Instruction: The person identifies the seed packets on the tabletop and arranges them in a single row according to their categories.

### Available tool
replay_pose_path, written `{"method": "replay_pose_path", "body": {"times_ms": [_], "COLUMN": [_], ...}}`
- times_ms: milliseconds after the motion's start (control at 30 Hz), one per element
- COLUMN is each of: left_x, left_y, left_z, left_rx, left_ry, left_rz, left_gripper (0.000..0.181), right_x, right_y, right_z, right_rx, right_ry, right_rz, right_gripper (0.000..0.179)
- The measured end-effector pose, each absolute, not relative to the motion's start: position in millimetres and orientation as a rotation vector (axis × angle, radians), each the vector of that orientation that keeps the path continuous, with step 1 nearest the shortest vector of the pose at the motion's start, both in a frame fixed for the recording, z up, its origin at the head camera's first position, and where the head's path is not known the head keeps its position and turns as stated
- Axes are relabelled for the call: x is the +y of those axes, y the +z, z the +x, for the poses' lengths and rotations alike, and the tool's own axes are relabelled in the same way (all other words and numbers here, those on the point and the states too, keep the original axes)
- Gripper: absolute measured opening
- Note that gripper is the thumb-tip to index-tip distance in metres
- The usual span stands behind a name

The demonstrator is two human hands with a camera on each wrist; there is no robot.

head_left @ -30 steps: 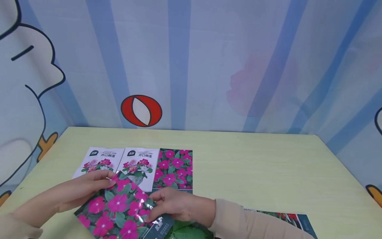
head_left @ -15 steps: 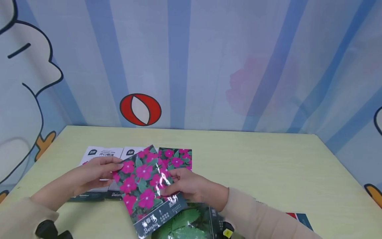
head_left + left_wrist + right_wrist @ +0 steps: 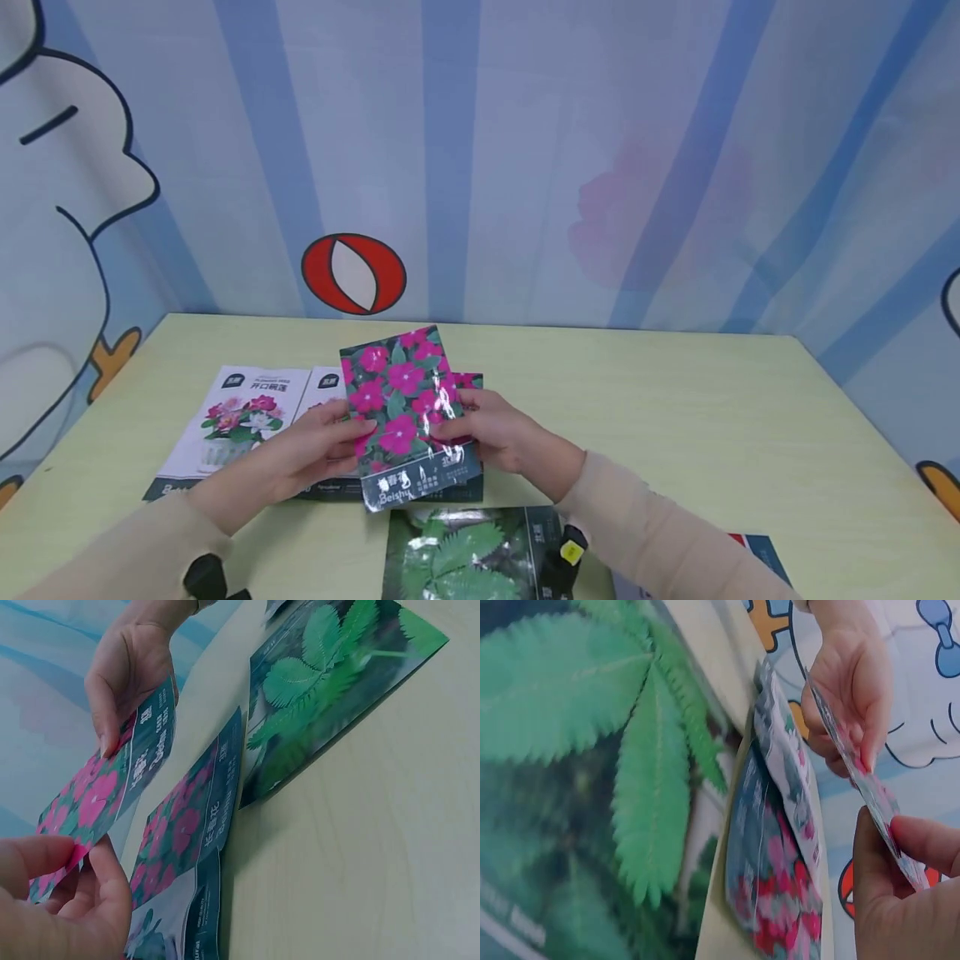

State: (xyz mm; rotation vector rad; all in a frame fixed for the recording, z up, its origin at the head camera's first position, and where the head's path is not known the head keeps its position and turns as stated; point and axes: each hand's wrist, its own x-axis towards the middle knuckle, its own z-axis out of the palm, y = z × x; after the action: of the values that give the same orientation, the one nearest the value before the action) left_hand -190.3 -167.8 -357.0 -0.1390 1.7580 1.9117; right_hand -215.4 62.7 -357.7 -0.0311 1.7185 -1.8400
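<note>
Several packets are being borne by the counter (image 3: 675, 417) beneath and around the left hand (image 3: 315, 450) and the right hand (image 3: 502, 433). On the near side of both hands, the leaf packet (image 3: 457, 554) is being left uncovered, the overlap of half a second ago having been removed. Beyond the left hand, the left white packet (image 3: 240, 417) is being exposed again, while the middle white packet (image 3: 318, 392) is being partly hidden. Between the hands, the held flower packet (image 3: 401, 392) is being carried farther forward and rightward than before. It is being kept raised over the lying flower packet (image 3: 187, 802) of the same print, a gap being shown from the left wrist. Its left edge is being pinched by the left hand, its right edge by the right. By judgement, position is being adjusted; nothing is yet being released.
</note>
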Motion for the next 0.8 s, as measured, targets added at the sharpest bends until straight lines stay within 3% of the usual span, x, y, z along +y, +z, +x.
{"method": "replay_pose_path", "body": {"times_ms": [333,567,800], "left_x": [-145.3,-110.4,-77.9], "left_y": [-356.4,-366.1,-372.1], "left_z": [-192.8,-196.4,-203.6], "left_rx": [1.848,1.838,1.863], "left_ry": [1.884,2.02,2.069], "left_rz": [-0.144,-0.31,-0.255], "left_gripper": [0.065,0.043,0.043], "right_x": [105.4,136.7,166.5], "right_y": [-362.0,-364.8,-366.0], "right_z": [-232.1,-234.5,-234.3], "right_rx": [1.936,1.979,1.996], "right_ry": [-1.749,-1.715,-1.733], "right_rz": [-0.011,0.019,0.106], "right_gripper": [0.027,0.031,0.037]}}
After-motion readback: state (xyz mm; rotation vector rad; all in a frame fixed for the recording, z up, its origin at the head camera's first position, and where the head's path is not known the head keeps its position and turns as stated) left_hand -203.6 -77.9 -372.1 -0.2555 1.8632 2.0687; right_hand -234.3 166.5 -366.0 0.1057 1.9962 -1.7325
